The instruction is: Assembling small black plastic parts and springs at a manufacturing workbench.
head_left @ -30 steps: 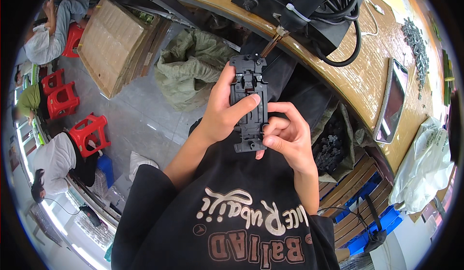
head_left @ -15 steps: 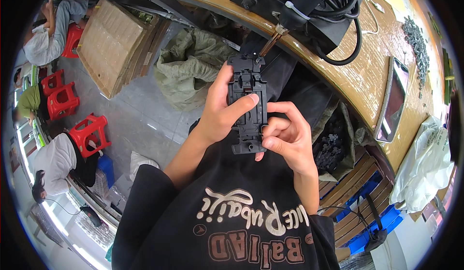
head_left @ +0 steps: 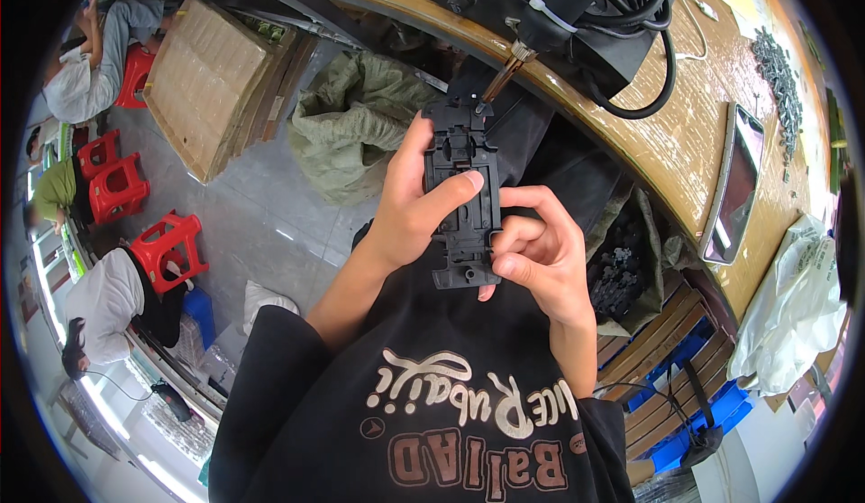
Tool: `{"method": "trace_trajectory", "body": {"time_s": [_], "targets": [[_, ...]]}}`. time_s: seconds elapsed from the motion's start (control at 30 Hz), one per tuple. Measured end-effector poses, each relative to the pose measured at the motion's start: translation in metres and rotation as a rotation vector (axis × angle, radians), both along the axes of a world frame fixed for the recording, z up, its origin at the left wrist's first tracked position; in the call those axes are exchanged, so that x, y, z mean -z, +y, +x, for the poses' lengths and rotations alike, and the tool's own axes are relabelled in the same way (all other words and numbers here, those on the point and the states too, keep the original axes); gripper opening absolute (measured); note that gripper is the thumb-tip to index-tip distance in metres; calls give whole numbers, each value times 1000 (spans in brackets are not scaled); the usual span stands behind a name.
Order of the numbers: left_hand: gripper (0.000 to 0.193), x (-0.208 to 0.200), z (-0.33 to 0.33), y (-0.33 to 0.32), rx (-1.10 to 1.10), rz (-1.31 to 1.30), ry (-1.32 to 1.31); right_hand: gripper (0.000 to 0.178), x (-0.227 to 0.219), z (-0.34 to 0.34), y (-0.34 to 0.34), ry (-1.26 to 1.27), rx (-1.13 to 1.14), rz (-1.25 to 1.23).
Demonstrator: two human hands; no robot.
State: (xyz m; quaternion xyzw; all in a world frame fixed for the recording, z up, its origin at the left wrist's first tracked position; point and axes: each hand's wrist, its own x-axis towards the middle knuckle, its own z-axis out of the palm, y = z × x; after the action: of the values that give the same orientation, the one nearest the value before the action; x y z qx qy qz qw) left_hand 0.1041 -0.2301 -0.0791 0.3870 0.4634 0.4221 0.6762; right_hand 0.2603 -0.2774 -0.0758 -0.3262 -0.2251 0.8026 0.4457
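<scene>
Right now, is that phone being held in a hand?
No, the phone lies on the table, while the left hand and right hand hold a black plastic part.

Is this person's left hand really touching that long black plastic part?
Touching: the head view shows it plainly, with the thumb of the left hand laid across the face of the black plastic part.

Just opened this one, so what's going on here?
A person's left hand grips a long black plastic part, thumb across its face, while the right hand holds its lower right edge. The part's upper end is at a metal tool tip jutting past the workbench; whether they touch is hard to tell. A phone lies on the workbench.
</scene>
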Motion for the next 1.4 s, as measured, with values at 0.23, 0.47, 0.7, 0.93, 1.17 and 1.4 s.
{"method": "trace_trajectory", "body": {"time_s": [0.23,0.47,0.7,0.93,1.17,1.4], "targets": [[47,-2,1,1,-10,-6,-6,46,0,0,2,29,-6,-1],[42,7,-4,-1,54,30,1,45,10,0,-4,-7,-17,-3],[50,19,-4,-17,125,-25,-55,44,11,4,-19,-114,-59,-21],[64,29,8,-33,205,108,-80,44,18,15,-46,-149,-67,-46],[64,45,21,-46,319,174,62,44,34,27,-65,-251,-49,-55],[55,90,-8,-33,442,164,447,40,114,98,-131,-853,353,-131]]}}
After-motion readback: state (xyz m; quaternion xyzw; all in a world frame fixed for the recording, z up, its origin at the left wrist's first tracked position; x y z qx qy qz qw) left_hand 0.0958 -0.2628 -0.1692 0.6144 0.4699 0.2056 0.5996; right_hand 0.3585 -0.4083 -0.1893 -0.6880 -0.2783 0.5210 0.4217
